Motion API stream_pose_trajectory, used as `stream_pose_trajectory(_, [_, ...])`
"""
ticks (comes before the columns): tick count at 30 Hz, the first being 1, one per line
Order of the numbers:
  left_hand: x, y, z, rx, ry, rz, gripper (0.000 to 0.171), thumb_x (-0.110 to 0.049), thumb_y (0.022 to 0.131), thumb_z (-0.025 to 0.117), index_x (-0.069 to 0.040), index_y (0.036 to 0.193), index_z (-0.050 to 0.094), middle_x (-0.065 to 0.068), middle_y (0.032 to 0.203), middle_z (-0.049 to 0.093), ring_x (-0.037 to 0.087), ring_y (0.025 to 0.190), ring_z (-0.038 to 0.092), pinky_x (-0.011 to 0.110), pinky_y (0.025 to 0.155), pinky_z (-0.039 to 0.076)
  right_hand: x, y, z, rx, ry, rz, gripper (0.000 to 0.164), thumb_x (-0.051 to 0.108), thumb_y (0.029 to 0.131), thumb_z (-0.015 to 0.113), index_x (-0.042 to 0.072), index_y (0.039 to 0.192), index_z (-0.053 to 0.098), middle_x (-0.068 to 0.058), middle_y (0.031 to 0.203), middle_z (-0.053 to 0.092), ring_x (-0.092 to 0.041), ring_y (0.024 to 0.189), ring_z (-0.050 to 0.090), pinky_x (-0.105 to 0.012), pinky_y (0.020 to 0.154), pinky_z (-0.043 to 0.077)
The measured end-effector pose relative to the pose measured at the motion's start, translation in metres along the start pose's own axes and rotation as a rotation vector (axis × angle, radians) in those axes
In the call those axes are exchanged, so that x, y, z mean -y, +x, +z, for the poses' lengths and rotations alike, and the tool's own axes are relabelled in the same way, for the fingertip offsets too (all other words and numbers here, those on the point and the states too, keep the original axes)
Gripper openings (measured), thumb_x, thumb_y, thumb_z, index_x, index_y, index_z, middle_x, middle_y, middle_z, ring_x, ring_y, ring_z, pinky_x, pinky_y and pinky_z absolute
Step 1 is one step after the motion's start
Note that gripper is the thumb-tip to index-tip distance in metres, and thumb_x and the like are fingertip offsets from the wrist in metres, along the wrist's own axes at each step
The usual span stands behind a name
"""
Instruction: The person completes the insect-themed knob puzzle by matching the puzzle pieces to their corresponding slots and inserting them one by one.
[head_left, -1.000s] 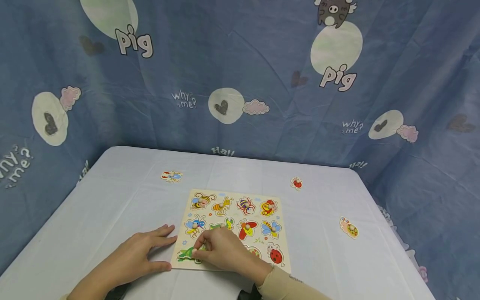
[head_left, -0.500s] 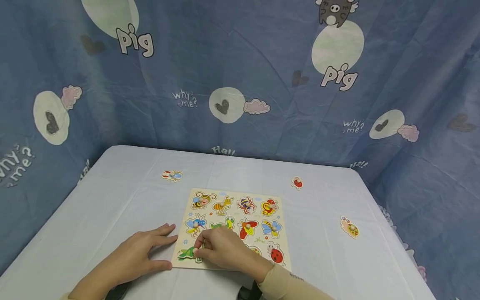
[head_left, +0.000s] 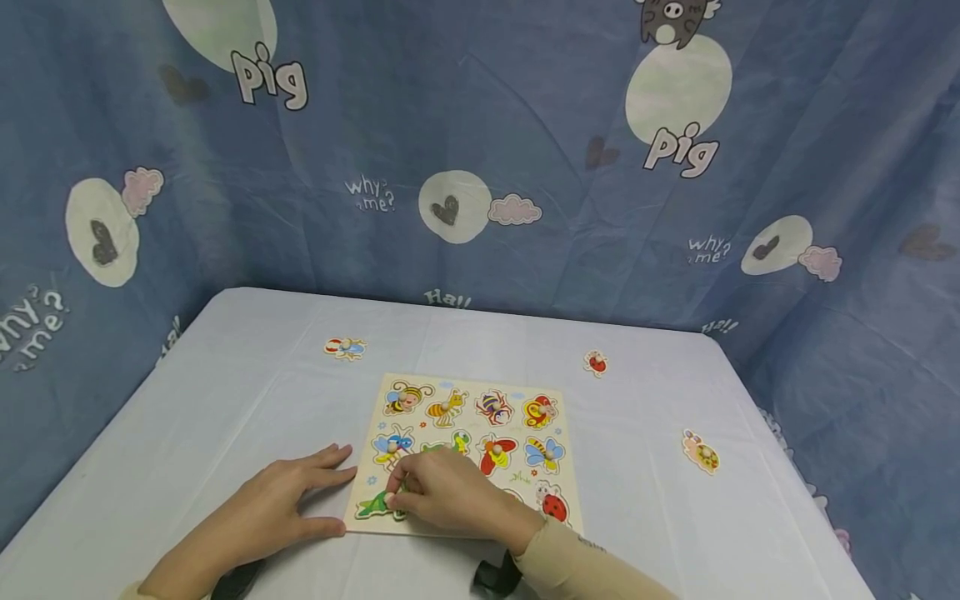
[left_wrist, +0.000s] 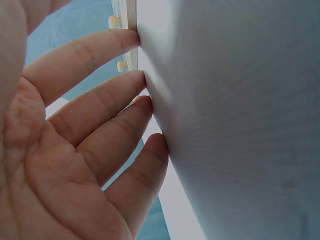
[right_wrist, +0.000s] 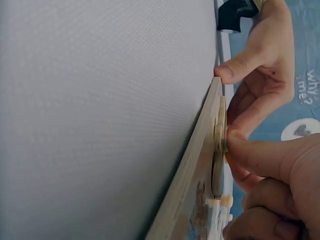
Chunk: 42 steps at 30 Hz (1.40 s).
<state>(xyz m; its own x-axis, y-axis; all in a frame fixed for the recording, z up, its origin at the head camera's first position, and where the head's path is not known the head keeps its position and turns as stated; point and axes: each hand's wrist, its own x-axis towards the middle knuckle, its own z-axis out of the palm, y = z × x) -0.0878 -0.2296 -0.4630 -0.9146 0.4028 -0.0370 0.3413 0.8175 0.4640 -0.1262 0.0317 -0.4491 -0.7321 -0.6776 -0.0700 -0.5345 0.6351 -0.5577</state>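
A cream wooden peg puzzle board (head_left: 568, 475) with several bug pieces lies on the white table. At its near left corner, my right hand (head_left: 457, 496) pinches the small knob of a green grasshopper-like puzzle piece (head_left: 371, 506) between thumb and index finger. In the right wrist view that piece (right_wrist: 218, 170) sits slightly raised over the board's face, partly hidden by the fingers. My left hand (head_left: 281, 500) rests on the cloth with spread, relaxed fingers, thumb and index fingertip right at the board's left edge. In the left wrist view the fingertips (left_wrist: 157, 145) touch the cloth.
Loose pieces lie around the board: a blue-and-red bug (head_left: 345, 348) at the back left, a small ladybug (head_left: 596, 363) at the back right, and a yellowish snail-like piece (head_left: 702, 452) at the right. A blue printed curtain (head_left: 480, 125) hangs behind the table.
The head view has shifted very slightly. Both hands stay nearly in place, the right still pinching the green piece's knob; the piece turns or shifts only a little.
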Motion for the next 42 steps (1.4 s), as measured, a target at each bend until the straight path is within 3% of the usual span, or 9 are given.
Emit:
stream_pose_trajectory(20, [0.001, -0.002, -0.004, 0.006, -0.019, -0.033, 0.076, -0.055, 0.074, 0.093, -0.017, 0.137, 0.075, 0.008, 0.158, 0.061, 0.038, 0.145, 0.059, 0.059, 0.111, 0.054, 0.002, 0.005, 0.003, 0.019, 0.046, 0.052, 0.01, 0.031, 0.096, 0.082, 0.025, 0.089, 0.077, 0.016, 0.054, 0.047, 0.001, 0.051, 0.039, -0.018, 0.051, 0.033])
stream_pose_trajectory(28, [0.001, -0.002, -0.005, 0.025, -0.021, -0.042, 0.078, -0.059, 0.074, 0.091, -0.018, 0.138, 0.075, 0.008, 0.159, 0.06, 0.038, 0.146, 0.059, 0.059, 0.113, 0.053, -0.009, 0.013, -0.005, 0.111, 0.286, 0.071, 0.009, 0.029, 0.096, 0.083, 0.024, 0.092, 0.078, 0.011, 0.051, 0.046, -0.002, 0.045, 0.036, -0.017, 0.046, 0.029])
stream_pose_trajectory(35, [0.005, -0.003, -0.003, 0.029, -0.036, 0.005, 0.081, -0.059, 0.077, 0.089, -0.016, 0.143, 0.071, 0.012, 0.161, 0.057, 0.042, 0.147, 0.057, 0.063, 0.111, 0.053, -0.025, 0.042, -0.026, 0.05, 0.415, 0.043, 0.014, 0.031, 0.102, 0.075, 0.02, 0.109, 0.079, 0.008, 0.05, 0.039, -0.007, 0.041, 0.03, -0.02, 0.042, 0.028])
stream_pose_trajectory(38, [0.005, -0.002, -0.001, 0.04, -0.053, 0.0, 0.084, -0.059, 0.078, 0.088, -0.016, 0.146, 0.068, 0.015, 0.165, 0.052, 0.046, 0.15, 0.051, 0.068, 0.113, 0.049, -0.033, 0.06, -0.038, 0.024, 0.501, 0.037, 0.023, 0.031, 0.106, 0.07, 0.015, 0.12, 0.078, 0.006, 0.056, 0.049, -0.009, 0.045, 0.03, -0.023, 0.045, 0.029])
stream_pose_trajectory(42, [0.004, -0.003, 0.002, 0.041, -0.066, -0.017, 0.086, -0.063, 0.078, 0.087, -0.018, 0.149, 0.066, 0.015, 0.168, 0.048, 0.048, 0.152, 0.047, 0.073, 0.113, 0.047, -0.042, 0.086, -0.049, -0.002, 0.58, 0.042, 0.033, 0.031, 0.108, 0.067, 0.01, 0.132, 0.074, 0.0, 0.061, 0.053, -0.011, 0.049, 0.03, -0.026, 0.048, 0.03])
